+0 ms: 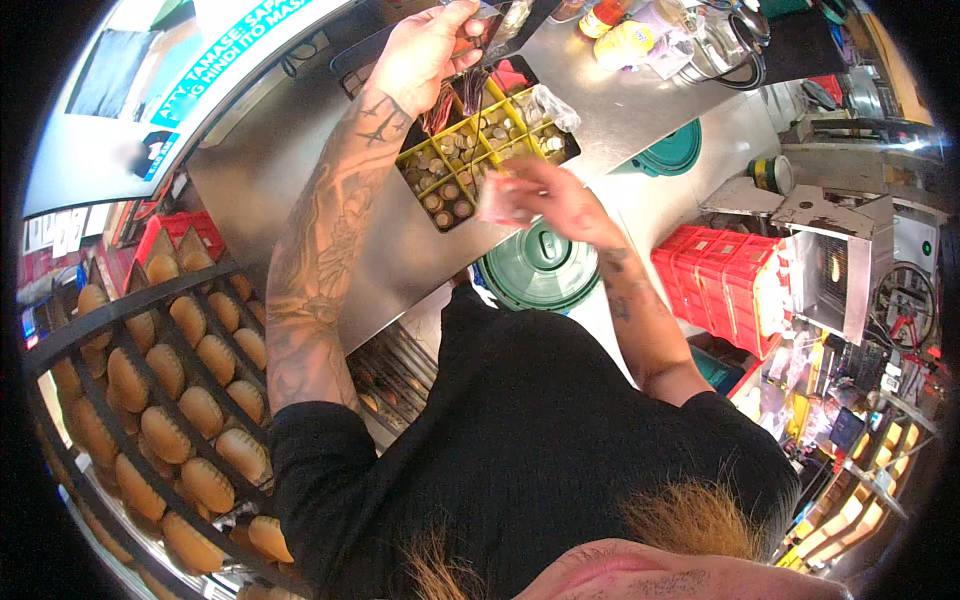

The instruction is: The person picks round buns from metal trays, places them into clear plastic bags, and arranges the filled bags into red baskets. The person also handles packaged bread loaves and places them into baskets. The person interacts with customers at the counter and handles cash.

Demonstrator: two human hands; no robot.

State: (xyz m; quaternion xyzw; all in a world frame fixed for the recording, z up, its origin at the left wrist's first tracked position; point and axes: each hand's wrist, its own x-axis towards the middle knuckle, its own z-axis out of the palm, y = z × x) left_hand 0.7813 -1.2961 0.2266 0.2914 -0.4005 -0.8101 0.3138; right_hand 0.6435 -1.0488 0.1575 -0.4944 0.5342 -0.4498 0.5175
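Head view: right hand (558, 203) holds pinkish paper (495, 197).

Gap between forearms (335, 232) (tray (483, 150) ahead)

Bright overall, right fingers (530, 174) motion-blurred

Mid-frame, motion blurs the right hand (560, 203) and the thin pinkish-red piece (497, 198) it holds, too smeared to identify. The top edge crops the left hand (432, 48), while a crumpled clear plastic bag (554, 106) hides the upper-right compartments of the black, yellow-divided coin tray (443, 228).
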